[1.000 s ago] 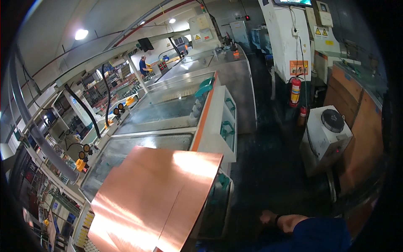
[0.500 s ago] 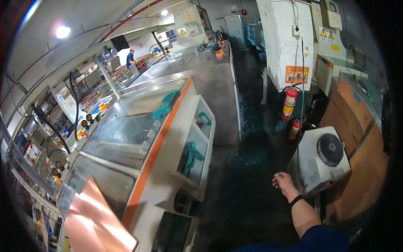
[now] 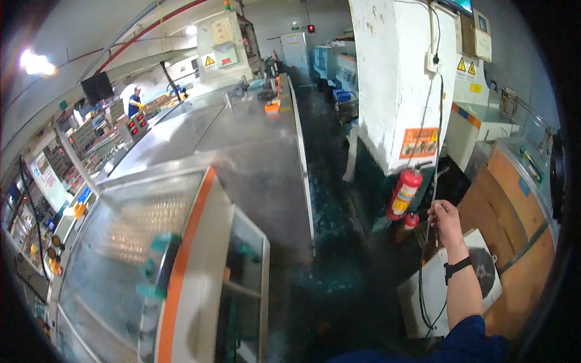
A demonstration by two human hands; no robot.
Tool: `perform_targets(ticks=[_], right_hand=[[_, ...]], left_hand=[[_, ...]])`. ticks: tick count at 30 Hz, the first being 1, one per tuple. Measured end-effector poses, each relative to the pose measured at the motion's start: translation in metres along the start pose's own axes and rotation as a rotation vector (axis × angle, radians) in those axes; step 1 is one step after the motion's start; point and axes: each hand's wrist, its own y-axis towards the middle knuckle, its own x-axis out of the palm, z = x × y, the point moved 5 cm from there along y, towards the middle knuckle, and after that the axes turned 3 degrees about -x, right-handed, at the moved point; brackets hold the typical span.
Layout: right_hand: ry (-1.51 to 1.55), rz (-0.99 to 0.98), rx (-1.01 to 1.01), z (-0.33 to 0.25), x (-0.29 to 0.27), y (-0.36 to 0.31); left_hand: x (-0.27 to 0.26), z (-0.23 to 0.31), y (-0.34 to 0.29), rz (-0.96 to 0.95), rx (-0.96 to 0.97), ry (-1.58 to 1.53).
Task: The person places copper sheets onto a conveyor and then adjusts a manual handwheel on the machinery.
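My right hand (image 3: pixel 448 222) is raised at the right, a black band round its wrist, its fingers curled in and nothing visible in them. Close behind the fingers hangs a dark cable (image 3: pixel 422 281), which drops from a wall socket; contact between the two cannot be made out. Below the forearm stands a white box unit (image 3: pixel 417 308) with a round black fan grille. A red fire extinguisher (image 3: pixel 405 190) is just beyond the hand, and a smaller red one (image 3: pixel 411 221) sits low beside it. My left hand is outside the picture.
A long machine with a clear lid (image 3: pixel 103 278), teal handle (image 3: pixel 160 266) and orange edge strip (image 3: pixel 187 260) lines the left. Right of the dark aisle (image 3: pixel 333 254) stand a white pillar (image 3: pixel 378 85) and a wooden panel (image 3: pixel 514 193). Far left, a person (image 3: pixel 134 103) stands among equipment.
The view has advanced along the aisle and turned rightward. My right hand has risen, its fingers more curled. A copper-coloured sheet at the lower left has gone out of view.
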Motion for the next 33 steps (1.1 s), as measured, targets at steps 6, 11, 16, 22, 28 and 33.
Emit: perform_targets(ticks=[6, 11, 16, 22, 28, 33], right_hand=[[0.017, -0.119, -0.195, -0.071, 0.137, 0.165], [0.040, -0.315, -0.297, -0.088, 0.300, 0.301], [-0.033, -0.560, -0.467, -0.123, 0.485, 0.411], [-0.315, -0.700, -0.877, -0.146, 0.620, 0.501], [-0.220, -1.043, -0.934, -0.162, 0.642, 0.518], [-0.263, -1.070, -1.083, -0.169, 0.696, 0.512]], left_hand=[[-0.036, 0.110, 0.123, 0.029, -0.023, 0.101], [-0.035, 0.141, 0.172, 0.121, -0.153, 0.115], [0.014, 0.186, 0.216, 0.235, -0.287, 0.071], [0.086, 0.257, 0.257, 0.322, -0.444, 0.038], [0.151, 0.299, 0.281, 0.314, -0.568, 0.041], [0.178, 0.310, 0.270, 0.271, -0.660, 0.105]])
